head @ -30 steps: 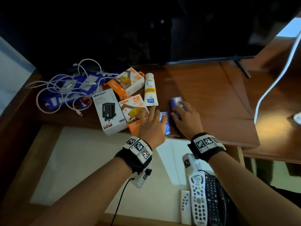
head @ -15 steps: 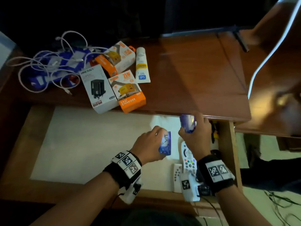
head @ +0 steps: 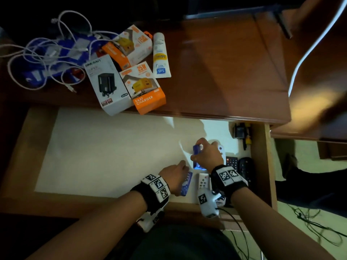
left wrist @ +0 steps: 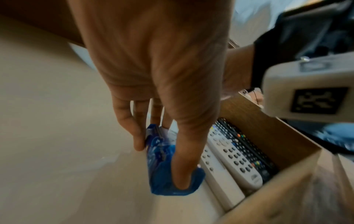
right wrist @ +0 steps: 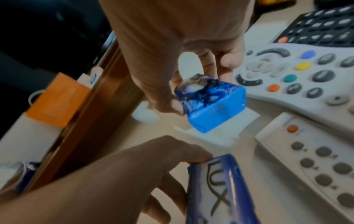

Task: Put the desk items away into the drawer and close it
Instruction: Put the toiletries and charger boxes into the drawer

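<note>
Both hands are down inside the open drawer [head: 262, 166], near its right side. My left hand [head: 176, 175] pinches a blue soap packet [head: 186, 184] between thumb and fingers, its lower end on the drawer's white liner [left wrist: 47, 136]; the same packet [left wrist: 162, 159] shows in the left wrist view. My right hand [head: 206, 154] grips a second blue soap packet [head: 197, 158] from above; its low corner looks to be at the liner [right wrist: 212, 112]. On the desk lie a white charger box [head: 107, 85], two orange charger boxes [head: 144, 89], a white tube [head: 160, 57] and white cables [head: 43, 53].
Several remote controls [head: 203, 182] lie along the drawer's right side, with a black plug [head: 240, 132] at the back corner. The left part of the liner is bare. A white cord [head: 308, 51] crosses the desk at right. A dark screen stands behind.
Both hands have carried the blue packets from the desk edge down into the drawer, lowering them to the liner beside the remotes. The head view has tilted downward.
</note>
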A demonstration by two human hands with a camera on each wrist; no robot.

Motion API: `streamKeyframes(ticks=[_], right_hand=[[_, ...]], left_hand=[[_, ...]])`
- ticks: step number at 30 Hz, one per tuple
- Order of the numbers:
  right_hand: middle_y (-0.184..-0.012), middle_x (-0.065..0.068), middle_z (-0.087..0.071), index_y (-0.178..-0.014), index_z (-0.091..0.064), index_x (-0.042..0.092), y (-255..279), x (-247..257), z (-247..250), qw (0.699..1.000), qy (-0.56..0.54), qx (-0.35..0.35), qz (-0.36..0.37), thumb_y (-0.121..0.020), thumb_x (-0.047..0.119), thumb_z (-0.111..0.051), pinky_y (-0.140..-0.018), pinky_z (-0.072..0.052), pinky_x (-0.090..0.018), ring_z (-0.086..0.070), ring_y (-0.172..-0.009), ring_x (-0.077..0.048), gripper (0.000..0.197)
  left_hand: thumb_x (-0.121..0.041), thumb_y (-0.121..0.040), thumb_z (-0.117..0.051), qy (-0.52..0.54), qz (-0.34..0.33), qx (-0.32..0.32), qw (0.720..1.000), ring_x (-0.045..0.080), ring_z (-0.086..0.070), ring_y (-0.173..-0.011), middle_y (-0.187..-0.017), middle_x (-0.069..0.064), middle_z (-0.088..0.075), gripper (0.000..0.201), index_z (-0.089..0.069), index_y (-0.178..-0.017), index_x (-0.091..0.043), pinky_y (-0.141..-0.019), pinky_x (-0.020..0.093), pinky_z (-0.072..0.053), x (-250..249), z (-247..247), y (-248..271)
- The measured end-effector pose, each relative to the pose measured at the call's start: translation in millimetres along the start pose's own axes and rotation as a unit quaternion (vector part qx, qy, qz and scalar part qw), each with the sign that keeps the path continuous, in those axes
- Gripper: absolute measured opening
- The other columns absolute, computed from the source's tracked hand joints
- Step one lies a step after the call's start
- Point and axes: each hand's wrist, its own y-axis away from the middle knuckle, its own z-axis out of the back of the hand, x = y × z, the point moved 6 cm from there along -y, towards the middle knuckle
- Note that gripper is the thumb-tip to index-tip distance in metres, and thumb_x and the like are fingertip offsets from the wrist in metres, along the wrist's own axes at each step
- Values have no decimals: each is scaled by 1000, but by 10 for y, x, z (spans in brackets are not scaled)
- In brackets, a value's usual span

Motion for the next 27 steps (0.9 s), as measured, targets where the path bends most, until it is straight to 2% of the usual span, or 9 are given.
streamKeyframes(ticks=[2, 5, 9, 12, 15, 18, 21, 24, 27], right_hand=[[-111, -10, -35, -108, -49, 22, -64, 43, -50, 1000, 20, 17, 7, -73, 20, -72, -73, -49, -34, -55, -80, -33, 42], [-111, -11, -34, -106, -47, 21, -128, 107, -115, 999, 35, 37, 13, -72, 17, -70, -78, -55, -41, -58, -81, -36, 42], [-114, -12, -34, -109, -47, 19, -153, 162, -209, 996, 69, 57, 28, -74, 15, -70, -72, -51, -34, -57, -77, -35, 43], [-118, -14, -34, -110, -46, 18, -147, 145, -283, 993, 83, 74, 36, -73, 16, -73, -67, -44, -31, -52, -75, -31, 46], [-119, -14, -34, -109, -45, 17, -128, 102, -312, 993, 80, 80, 39, -72, 20, -77, -66, -42, -29, -49, -76, -28, 48], [-119, -14, -34, -112, -46, 17, -100, 79, -323, 992, 80, 87, 45, -72, 27, -80, -71, -47, -33, -51, -81, -30, 53], [-121, -15, -34, -116, -48, 17, -74, 67, -312, 992, 79, 89, 51, -72, 30, -80, -82, -54, -38, -58, -88, -34, 56], [-123, -13, -33, -116, -50, 17, -57, 49, -296, 986, 106, 107, 65, -73, 32, -79, -88, -54, -40, -58, -92, -34, 54], [-124, -11, -35, -115, -52, 18, -54, 45, -268, 975, 168, 107, 96, -73, 36, -78, -89, -51, -43, -52, -103, -33, 53]], left_hand=[[-18, -65, -84, -11, -7, 11, 1000, 35, -58, -97, -128, 12, -34, 73, -43, -124, -5, -76, 42, -53, -10, -34, -1], [-19, -70, -81, -9, -3, 17, 1000, 36, -59, -94, -127, 13, -36, 64, -46, -121, -5, -77, 43, -52, 15, -52, -12], [-27, -68, -82, 32, 18, 26, 999, 35, -60, -97, -123, 12, -41, 69, -48, -125, -8, -83, 42, -53, 92, -105, -35], [-31, -67, -81, 114, 70, 23, 991, 34, -58, -103, -120, 11, -44, 70, -47, -125, -11, -86, 38, -51, 221, -131, -15], [-34, -70, -80, 151, 106, 44, 982, 32, -58, -106, -120, 14, -54, 65, -47, -121, -9, -84, 36, -50, 313, -155, 5], [-35, -74, -78, 186, 101, 61, 975, 28, -58, -108, -123, 13, -58, 68, -47, -127, -8, -85, 35, -51, 293, -157, 9], [-36, -73, -79, 217, 110, 68, 968, 26, -60, -107, -121, 12, -61, 70, -48, -130, -7, -88, 35, -52, 262, -140, 14], [-36, -74, -79, 253, 112, 85, 957, 20, -65, -101, -112, 9, -68, 68, -51, -129, -7, -89, 34, -52, 212, -149, 8], [-39, -75, -78, 262, 102, 102, 954, 19, -63, -104, -119, 8, -66, 66, -53, -128, -7, -83, 29, -50, 129, -157, 10]])
